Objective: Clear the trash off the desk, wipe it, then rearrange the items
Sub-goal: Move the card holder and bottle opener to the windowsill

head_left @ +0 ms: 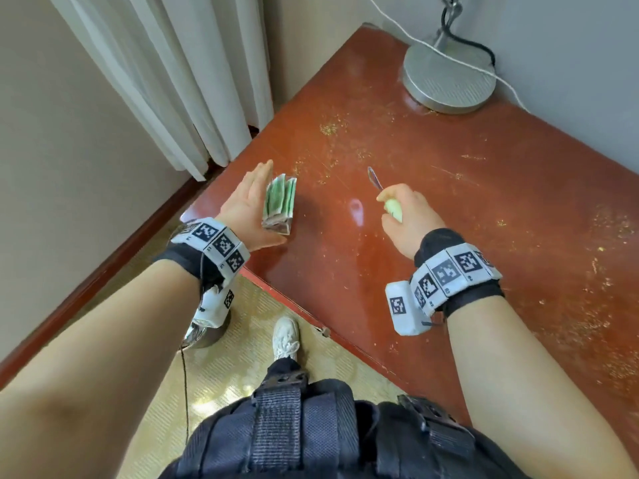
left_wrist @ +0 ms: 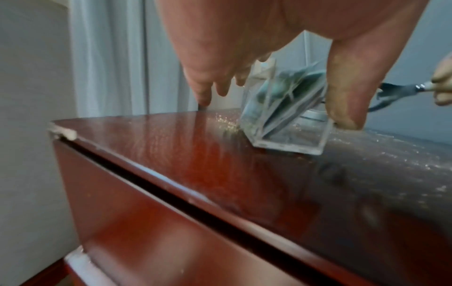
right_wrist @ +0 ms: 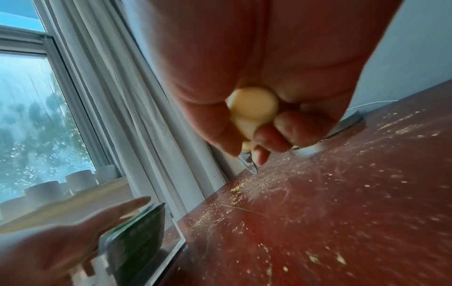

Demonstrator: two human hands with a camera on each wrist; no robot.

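Note:
A clear plastic box (head_left: pixel 280 202) of green packets stands on the red-brown desk (head_left: pixel 449 209) near its left corner. My left hand (head_left: pixel 252 202) lies along the box's left side with straight fingers, thumb by its near end. In the left wrist view the box (left_wrist: pixel 281 116) sits between the fingers (left_wrist: pixel 203 87) and the thumb (left_wrist: pixel 347 96), with a gap on the finger side. To the right, my right hand (head_left: pixel 411 219) grips a small utensil (head_left: pixel 394 209) with a pale yellow handle (right_wrist: pixel 252 108); its metal tip points away over the desk. Yellow crumbs (head_left: pixel 328 128) are scattered across the desktop.
A round grey lamp base (head_left: pixel 449 77) stands at the desk's back, a white cable (head_left: pixel 511 88) running over it. White curtains (head_left: pixel 173 81) hang left of the desk. A shiny metal object (head_left: pixel 207 333) stands on the floor below the left wrist. White cups (right_wrist: pixel 80 180) line the window sill.

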